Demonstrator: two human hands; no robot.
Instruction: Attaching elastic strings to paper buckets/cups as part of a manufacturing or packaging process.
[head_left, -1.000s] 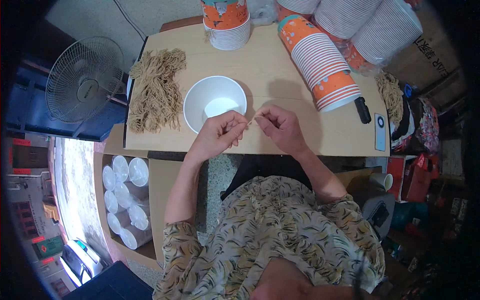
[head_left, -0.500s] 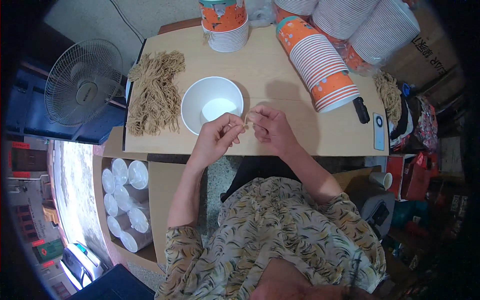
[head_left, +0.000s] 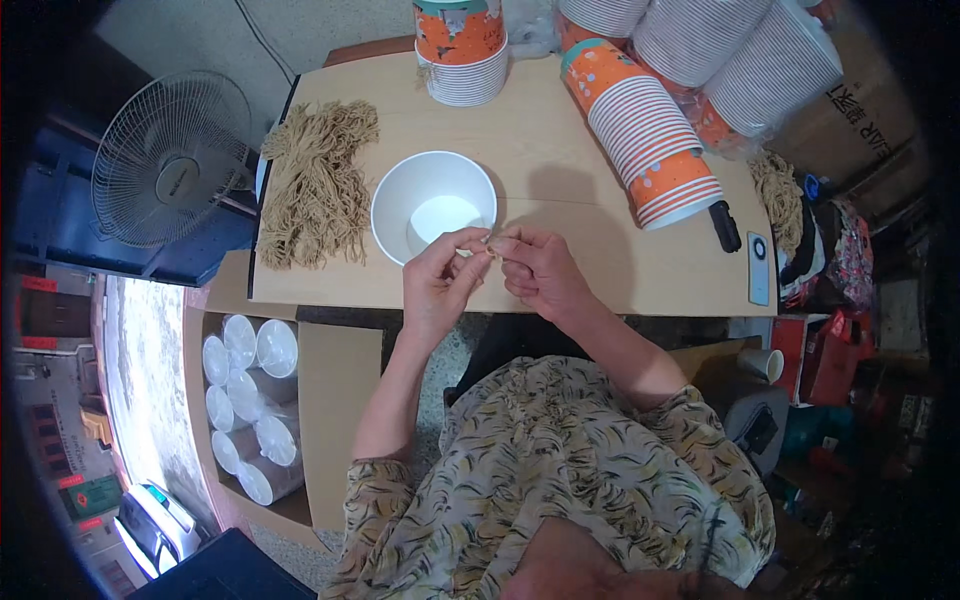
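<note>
Two hands meet just in front of the white paper bowl (head_left: 434, 206), at the near edge of the table (head_left: 560, 150). The left hand (head_left: 440, 280) and the right hand (head_left: 538, 268) each have their fingers pinched together on a short tan string (head_left: 487, 243), held between them above the table; whether it is knotted cannot be told. The bowl stands upright and looks empty, so the work with this piece appears to be at an early stage. A large heap of tan strings (head_left: 318, 185) lies untouched to the left of the bowl, which suggests that much remains. Stacks of orange-banded paper cups (head_left: 650, 135) lie on their sides at the far right; another upright stack (head_left: 462, 50) stands at the far edge. A dark phone (head_left: 759, 266) rests near the right edge. Beside the table are a floor fan (head_left: 170, 160) and a carton of clear lids (head_left: 245, 400).
</note>
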